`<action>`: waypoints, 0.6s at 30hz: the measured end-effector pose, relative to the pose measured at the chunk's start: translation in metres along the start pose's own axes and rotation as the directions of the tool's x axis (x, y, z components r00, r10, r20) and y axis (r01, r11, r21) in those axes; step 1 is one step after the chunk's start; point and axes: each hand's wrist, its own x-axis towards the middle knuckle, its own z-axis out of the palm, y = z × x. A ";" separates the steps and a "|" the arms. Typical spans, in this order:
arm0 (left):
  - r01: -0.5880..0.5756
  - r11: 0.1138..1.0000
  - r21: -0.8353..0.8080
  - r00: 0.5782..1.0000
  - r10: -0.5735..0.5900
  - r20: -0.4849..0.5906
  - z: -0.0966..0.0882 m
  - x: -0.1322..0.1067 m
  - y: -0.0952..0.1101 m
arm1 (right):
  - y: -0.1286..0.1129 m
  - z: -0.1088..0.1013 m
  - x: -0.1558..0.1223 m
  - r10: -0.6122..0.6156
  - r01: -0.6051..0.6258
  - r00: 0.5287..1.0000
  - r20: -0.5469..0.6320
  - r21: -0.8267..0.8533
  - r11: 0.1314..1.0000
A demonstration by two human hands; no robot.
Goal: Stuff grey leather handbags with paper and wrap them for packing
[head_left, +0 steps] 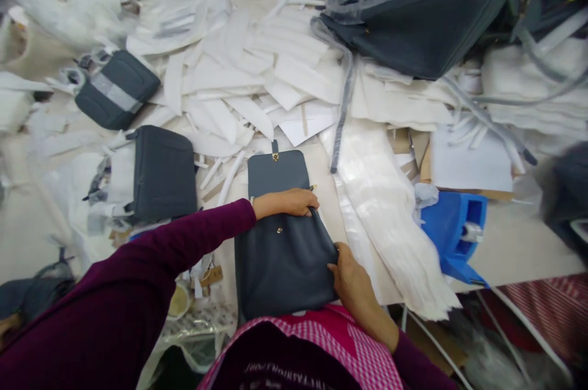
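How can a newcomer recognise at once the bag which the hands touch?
Find the worktable's near edge, at bottom middle. The left hand and right hand hold one dark bag there. Unlike the two dark bags further left, its flap lies open, showing a gold clasp.

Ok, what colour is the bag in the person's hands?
The bag is dark blue-grey; it shows in the head view.

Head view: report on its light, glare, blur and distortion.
Head view, middle: the dark bag, left hand and right hand look fairly clear; head view, right edge: a dark item is blurred and looks stretched, probably by a wide lens; head view, glare: a pale sheen on the white sheeting; head view, shadows: mostly soft.
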 end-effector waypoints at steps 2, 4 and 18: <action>0.010 0.999 0.041 1.000 -0.009 -0.027 0.001 -0.006 0.005 | -0.009 0.001 -0.002 0.000 -0.001 1.000 -0.017 -0.041 0.999; 0.031 0.995 0.095 0.997 -0.024 -0.074 0.004 -0.014 0.011 | -0.013 0.004 0.002 0.012 -0.013 1.000 -0.006 -0.086 0.996; -0.048 0.981 -0.190 0.924 -0.029 -0.381 0.036 -0.018 -0.001 | -0.023 0.007 0.049 -0.445 0.309 0.867 -0.223 -0.460 0.832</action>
